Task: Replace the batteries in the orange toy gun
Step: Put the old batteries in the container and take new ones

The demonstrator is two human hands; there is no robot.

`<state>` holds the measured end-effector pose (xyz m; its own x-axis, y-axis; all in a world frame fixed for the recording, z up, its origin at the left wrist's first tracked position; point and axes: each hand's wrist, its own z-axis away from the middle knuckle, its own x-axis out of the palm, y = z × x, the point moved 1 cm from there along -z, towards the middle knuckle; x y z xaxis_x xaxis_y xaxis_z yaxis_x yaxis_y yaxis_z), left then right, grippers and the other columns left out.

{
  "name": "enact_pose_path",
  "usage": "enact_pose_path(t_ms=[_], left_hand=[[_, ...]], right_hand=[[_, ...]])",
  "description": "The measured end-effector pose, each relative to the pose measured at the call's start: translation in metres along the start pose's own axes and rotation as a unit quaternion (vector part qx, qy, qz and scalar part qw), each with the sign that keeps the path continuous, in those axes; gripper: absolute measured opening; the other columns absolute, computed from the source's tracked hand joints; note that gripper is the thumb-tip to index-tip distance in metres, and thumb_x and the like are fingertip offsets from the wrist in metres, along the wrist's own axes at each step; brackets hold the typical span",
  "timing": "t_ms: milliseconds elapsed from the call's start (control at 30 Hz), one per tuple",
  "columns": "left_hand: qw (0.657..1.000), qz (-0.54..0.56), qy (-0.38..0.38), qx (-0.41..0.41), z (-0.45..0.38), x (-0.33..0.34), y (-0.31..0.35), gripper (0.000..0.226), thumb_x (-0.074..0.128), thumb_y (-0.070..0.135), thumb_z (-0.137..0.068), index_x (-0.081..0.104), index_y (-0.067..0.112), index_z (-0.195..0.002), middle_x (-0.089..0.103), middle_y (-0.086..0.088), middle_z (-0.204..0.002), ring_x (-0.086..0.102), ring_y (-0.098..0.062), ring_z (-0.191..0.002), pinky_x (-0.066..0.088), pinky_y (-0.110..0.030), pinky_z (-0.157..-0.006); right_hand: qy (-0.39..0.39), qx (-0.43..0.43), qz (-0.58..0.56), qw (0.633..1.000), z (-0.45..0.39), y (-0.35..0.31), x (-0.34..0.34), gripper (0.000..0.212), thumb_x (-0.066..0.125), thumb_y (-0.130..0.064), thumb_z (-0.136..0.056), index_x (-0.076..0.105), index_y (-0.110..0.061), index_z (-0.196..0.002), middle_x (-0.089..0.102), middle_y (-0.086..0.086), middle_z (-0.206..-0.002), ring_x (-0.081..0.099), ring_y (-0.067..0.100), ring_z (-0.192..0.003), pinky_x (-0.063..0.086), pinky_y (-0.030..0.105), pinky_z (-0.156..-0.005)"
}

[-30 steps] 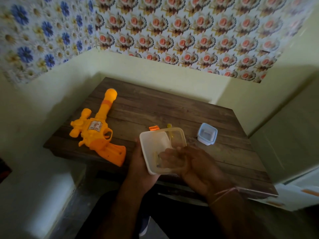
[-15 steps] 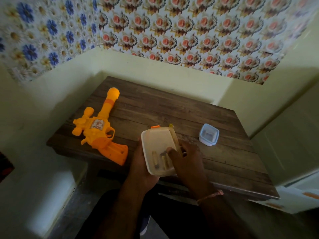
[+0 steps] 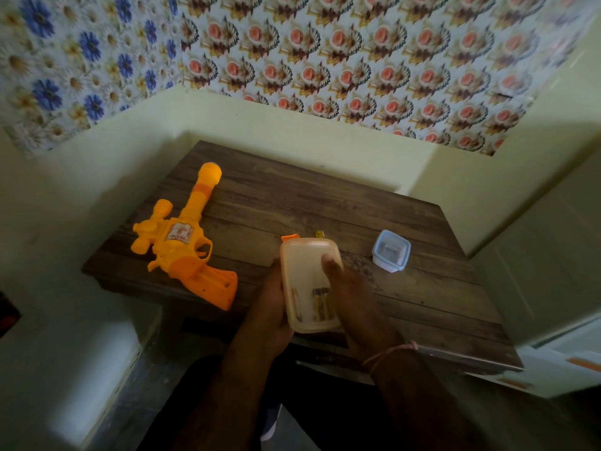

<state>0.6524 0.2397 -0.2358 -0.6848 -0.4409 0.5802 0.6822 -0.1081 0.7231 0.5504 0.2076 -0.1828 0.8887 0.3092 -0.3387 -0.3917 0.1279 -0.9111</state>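
2 hands hold a translucent plastic box (image 3: 309, 281) over the near edge of the wooden counter (image 3: 325, 203). The left hand (image 3: 270, 307) cups the box from its left side and from below, its fingers hidden behind the plastic, so how far they curl cannot be told beyond the fact that they carry the box. The right hand (image 3: 354, 301) lies against the box's right side with its thumb (image 3: 330, 265) pressed onto the upper face, gripping it. Inside the box, toward its near end, several batteries (image 3: 320, 304) lie side by side; their exact count is too blurred to tell. A pinkish thread bracelet (image 3: 390, 351) circles the right wrist. The orange toy gun (image 3: 182, 245) lies flat on the left part of the counter, well apart from both hands, its barrel pointing away toward the wall and its grip reaching the near edge. Just behind the box, a small orange piece (image 3: 290, 237) and a yellowish object (image 3: 319, 234) peek out on the counter. To the right stands a small clear container with a blue rim (image 3: 391, 250), near the box but not touching it. Floral wallpaper (image 3: 325, 53) covers the upper wall.
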Motion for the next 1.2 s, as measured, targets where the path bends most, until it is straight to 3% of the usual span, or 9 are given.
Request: enact_pose_path(t_ms=[133,233,367,567,733,833,1000,1100,1200], left_hand=[[0.996,-0.070,0.059,0.013,0.004,0.011,0.001,0.068,0.033,0.075,-0.089,0.074,0.024,-0.105,0.073,-0.016,-0.106,0.069,-0.032,-0.099,0.053,-0.052,-0.086],[0.983,-0.159,0.085,0.018,0.010,0.020,0.003,0.092,0.033,0.097,-0.065,0.073,0.021,-0.098,0.074,-0.006,-0.098,0.069,-0.028,-0.096,0.053,-0.049,-0.091],[0.919,-0.341,0.177,0.085,0.022,0.029,0.007,0.068,0.023,0.069,-0.094,0.068,0.019,-0.096,0.061,-0.003,-0.095,0.060,-0.028,-0.102,0.046,-0.039,-0.092],[0.921,-0.324,0.195,0.098,0.017,0.023,0.001,0.049,0.031,0.060,-0.099,0.063,0.023,-0.095,0.064,-0.005,-0.101,0.061,-0.025,-0.099,0.046,-0.038,-0.093],[0.917,-0.320,0.215,0.102,0.015,0.022,0.001,0.057,0.035,0.058,-0.099,0.058,0.015,-0.127,0.057,0.000,-0.116,0.055,-0.027,-0.116,0.035,-0.029,-0.090],[0.926,-0.306,0.201,0.090,0.013,0.021,-0.001,0.052,0.036,0.059,-0.098,0.064,0.018,-0.114,0.063,0.002,-0.111,0.060,-0.024,-0.106,0.040,-0.031,-0.087],[0.928,-0.330,0.158,0.068,0.019,0.026,0.003,0.049,0.033,0.058,-0.100,0.060,0.025,-0.075,0.062,0.002,-0.082,0.057,-0.013,-0.077,0.038,-0.028,-0.065],[0.925,-0.365,0.093,0.051,0.022,0.030,0.001,0.049,0.037,0.061,-0.097,0.063,0.024,-0.078,0.064,0.001,-0.082,0.062,-0.014,-0.075,0.047,-0.028,-0.062],[0.921,-0.381,0.073,0.042,0.021,0.032,-0.011,0.058,0.040,0.070,-0.090,0.068,0.019,-0.095,0.071,-0.004,-0.087,0.070,-0.019,-0.071,0.056,-0.029,-0.058]], right_hand=[[0.072,-0.030,0.027,0.997,-0.002,0.007,-0.008,0.038,0.029,-0.043,-0.101,0.052,-0.032,-0.073,0.065,-0.002,-0.082,0.064,0.012,-0.078,0.053,0.036,-0.075],[0.107,-0.035,0.097,0.989,-0.001,0.014,-0.007,0.042,0.031,-0.047,-0.099,0.061,-0.022,-0.084,0.067,0.003,-0.088,0.065,0.019,-0.085,0.052,0.037,-0.079],[0.099,-0.042,0.103,0.989,0.004,0.019,-0.008,0.041,0.034,-0.043,-0.100,0.062,-0.018,-0.083,0.063,-0.002,-0.081,0.059,0.009,-0.073,0.040,0.023,-0.060],[0.072,-0.006,0.083,0.994,-0.002,0.031,-0.002,0.056,0.032,-0.052,-0.097,0.068,-0.010,-0.097,0.070,0.010,-0.094,0.066,0.023,-0.088,0.053,0.038,-0.083],[0.054,0.023,0.063,0.996,-0.002,0.032,-0.003,0.058,0.033,-0.052,-0.097,0.070,-0.007,-0.097,0.070,0.014,-0.099,0.065,0.026,-0.094,0.051,0.037,-0.087],[0.063,0.037,0.054,0.996,-0.002,0.032,-0.005,0.054,0.033,-0.051,-0.098,0.069,-0.011,-0.091,0.069,0.013,-0.098,0.064,0.026,-0.093,0.048,0.033,-0.083],[0.070,0.062,-0.048,0.994,-0.002,0.035,-0.007,0.041,0.038,-0.051,-0.096,0.065,-0.023,-0.085,0.071,0.008,-0.095,0.067,0.022,-0.089,0.053,0.045,-0.088],[0.094,0.064,-0.113,0.987,-0.004,0.034,-0.017,0.043,0.040,-0.050,-0.096,0.065,-0.019,-0.081,0.072,0.011,-0.091,0.068,0.028,-0.088,0.054,0.052,-0.085],[0.032,0.055,-0.207,0.976,0.005,0.027,-0.030,0.032,0.038,-0.037,-0.101,0.066,-0.022,-0.092,0.073,0.013,-0.097,0.069,0.032,-0.092,0.054,0.055,-0.084]])
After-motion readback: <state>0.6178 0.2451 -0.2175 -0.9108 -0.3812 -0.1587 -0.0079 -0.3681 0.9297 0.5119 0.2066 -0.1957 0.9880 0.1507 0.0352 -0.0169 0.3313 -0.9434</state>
